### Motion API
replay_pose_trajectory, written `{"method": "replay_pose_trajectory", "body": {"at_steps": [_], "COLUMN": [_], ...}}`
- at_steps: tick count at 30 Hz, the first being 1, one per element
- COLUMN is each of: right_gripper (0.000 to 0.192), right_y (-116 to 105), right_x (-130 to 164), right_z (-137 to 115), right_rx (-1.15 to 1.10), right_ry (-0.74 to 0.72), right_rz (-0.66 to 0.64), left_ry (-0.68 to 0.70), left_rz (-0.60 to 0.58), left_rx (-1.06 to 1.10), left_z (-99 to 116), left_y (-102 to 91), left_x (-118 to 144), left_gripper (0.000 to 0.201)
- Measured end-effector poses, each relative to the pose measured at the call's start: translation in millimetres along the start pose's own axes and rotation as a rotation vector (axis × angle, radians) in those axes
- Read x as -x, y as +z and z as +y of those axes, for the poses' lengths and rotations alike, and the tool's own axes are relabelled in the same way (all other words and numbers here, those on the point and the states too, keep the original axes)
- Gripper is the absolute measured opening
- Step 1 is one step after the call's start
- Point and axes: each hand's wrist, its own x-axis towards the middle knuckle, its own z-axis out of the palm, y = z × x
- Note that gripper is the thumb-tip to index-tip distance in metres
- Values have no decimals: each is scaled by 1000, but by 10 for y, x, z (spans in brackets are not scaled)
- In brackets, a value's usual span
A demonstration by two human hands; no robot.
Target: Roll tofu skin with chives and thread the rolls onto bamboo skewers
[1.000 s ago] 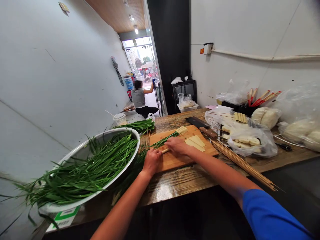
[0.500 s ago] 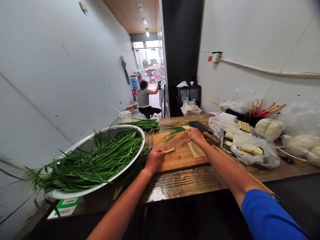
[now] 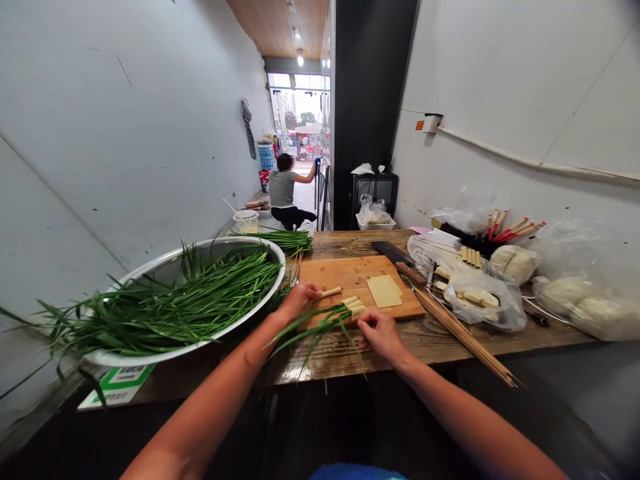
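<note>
left hand (image 3: 299,298) grips pale roll (image 3: 331,292) at cutting board (image 3: 350,273) front-left edge. right hand (image 3: 381,331) pinches chive-tied rolls (image 3: 351,307) at board front edge. risk: chive tails (image 3: 305,330) overhang table (image 3: 345,357) front edge, could snag, bundle slips loose.

Both bare forearms stretch forward from below. The left hand (image 3: 299,298) is curled, fingers closed in a loose grip. The right hand (image 3: 383,331) sits lower, fingertips pinched together, wrist bent slightly inward.

A: Cutting board (image 3: 350,273) bare across its far half, open from above.
B: Left blocked by chive bowl (image 3: 165,273); right by cleaver (image 3: 400,260), skewers (image 3: 465,333), bags (image 3: 480,293).
</note>
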Motion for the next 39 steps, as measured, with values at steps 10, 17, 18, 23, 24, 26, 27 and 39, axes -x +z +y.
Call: {"method": "replay_pose_trajectory", "body": {"at_steps": [10,17,18,23,24,26,27,39], "right_gripper": [12,10,11,13,13,13,13,14], "right_y": [498,652,683,800,808,812,809,807], "right_x": [15,45,45,23,17,7,2,-30], "right_z": [15,-73,-65,2,7,3,-5,-25], "right_rx": [-151,-26,2,205,241,296,314,382], "right_ry": [193,85,66,10,-2,-17,-22,-45], "right_rz": [-122,-92,-67,41,47,49,50,47], "left_ry": [112,116,116,122,121,120,119,127], "left_rz": [-117,-154,-157,-167,-168,-168,-167,-171], "left_rx": [25,1,6,21,23,30,34,11], "left_z": [-17,-49,-52,-50,-51,-53,-55,-62], "left_y": [-101,-100,-105,-129,-131,-132,-132,-137], "left_x": [-49,-92,-99,-119,-120,-119,-118,-117], "left_gripper": [32,27,26,25,25,24,23,24]}}
